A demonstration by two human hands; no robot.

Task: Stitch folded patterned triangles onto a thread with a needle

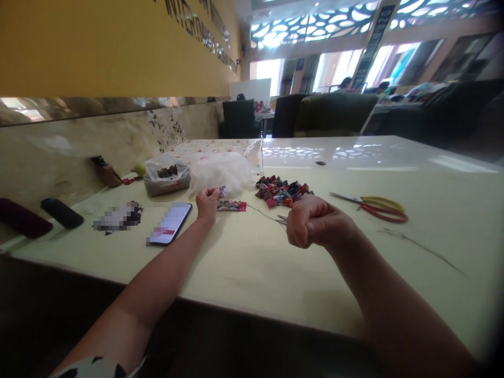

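My left hand (207,203) is closed in a pinch on a small piece of patterned fabric (222,190). Just beside it on the table lies a patterned fabric strip (231,206) with a red end. A dark thread (260,211) runs from near that strip toward my right hand (315,221), whose fingers are curled shut; what they hold, if anything, is hidden. Thin metal points (282,219) show at its left side, too small to name. Behind the right hand sits a heap of small folded fabric pieces (281,190) in many colours.
Scissors (378,206) with yellow and red handles lie at right, near loose threads (429,251). A phone (171,224) lies left of my left arm. Farther back are a plastic bag with dark bits (167,178) and white stuffing (220,172). Dark cases (62,212) stand far left.
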